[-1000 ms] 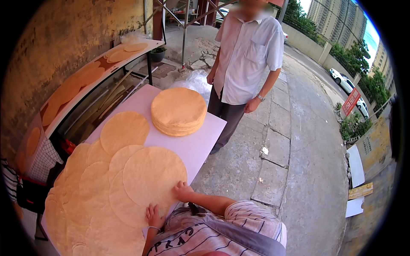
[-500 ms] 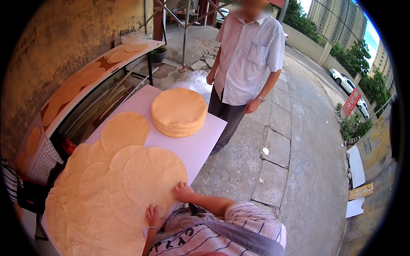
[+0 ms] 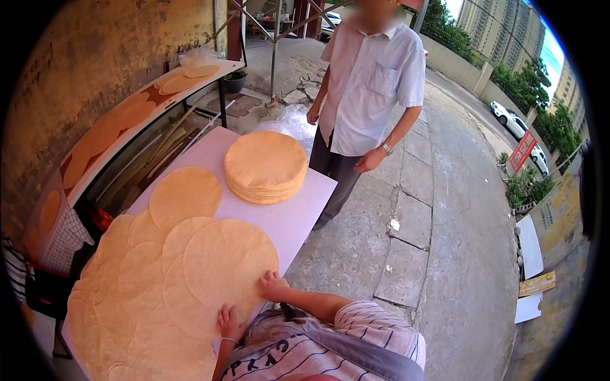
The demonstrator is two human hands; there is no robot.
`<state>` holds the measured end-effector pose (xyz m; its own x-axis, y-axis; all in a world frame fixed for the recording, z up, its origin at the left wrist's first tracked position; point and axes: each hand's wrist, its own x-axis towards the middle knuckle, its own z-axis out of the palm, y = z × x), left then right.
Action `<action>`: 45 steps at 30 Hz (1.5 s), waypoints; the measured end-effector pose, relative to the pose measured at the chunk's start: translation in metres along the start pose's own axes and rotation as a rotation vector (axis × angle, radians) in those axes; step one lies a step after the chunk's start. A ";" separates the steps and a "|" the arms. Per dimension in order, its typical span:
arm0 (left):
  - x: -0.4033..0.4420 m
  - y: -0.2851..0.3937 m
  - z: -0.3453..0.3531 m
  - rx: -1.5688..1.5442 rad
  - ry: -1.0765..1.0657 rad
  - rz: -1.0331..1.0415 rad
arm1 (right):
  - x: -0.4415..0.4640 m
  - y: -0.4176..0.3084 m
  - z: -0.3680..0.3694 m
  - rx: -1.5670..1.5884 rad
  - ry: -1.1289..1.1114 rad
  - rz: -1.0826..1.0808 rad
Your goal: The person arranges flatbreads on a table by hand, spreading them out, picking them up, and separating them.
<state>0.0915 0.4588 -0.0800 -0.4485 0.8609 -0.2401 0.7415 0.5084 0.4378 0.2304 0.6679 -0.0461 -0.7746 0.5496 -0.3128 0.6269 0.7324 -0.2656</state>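
Note:
Large, thin, round flatbreads (image 3: 232, 260) overlap in a spread-out pile on the pink tabletop (image 3: 314, 193). My left hand (image 3: 230, 322) rests with its fingers apart on a lower flatbread, close to the table's near edge. Just right of it, my right hand (image 3: 273, 287) lies on the right rim of the topmost round, fingers apart and slightly bent. Neither hand is lifting anything. Farther back on the table stands a neat, thick stack of the same flatbreads (image 3: 265, 162), out of reach of both hands.
Across the table stands a person in a white shirt (image 3: 372, 89), arms hanging down. Clear plastic wrap (image 3: 292, 127) bunches behind the stack. Along the wall, a long board (image 3: 143, 114) carries more flatbreads. Paving (image 3: 406, 216) runs to the right.
My hands and the flatbreads stay where they were. The standing person's hand on the right side of the view has moved slightly left and turned.

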 end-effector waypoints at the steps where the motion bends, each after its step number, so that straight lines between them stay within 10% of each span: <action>1: 0.000 0.000 0.000 0.001 0.001 -0.002 | -0.001 0.000 0.000 0.000 0.014 -0.005; 45: -0.001 0.000 0.003 0.002 0.023 -0.006 | -0.003 0.001 0.003 -0.023 0.103 -0.012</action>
<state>0.0937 0.4577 -0.0828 -0.4645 0.8571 -0.2229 0.7394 0.5139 0.4350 0.2333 0.6660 -0.0486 -0.7875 0.5781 -0.2138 0.6161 0.7477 -0.2477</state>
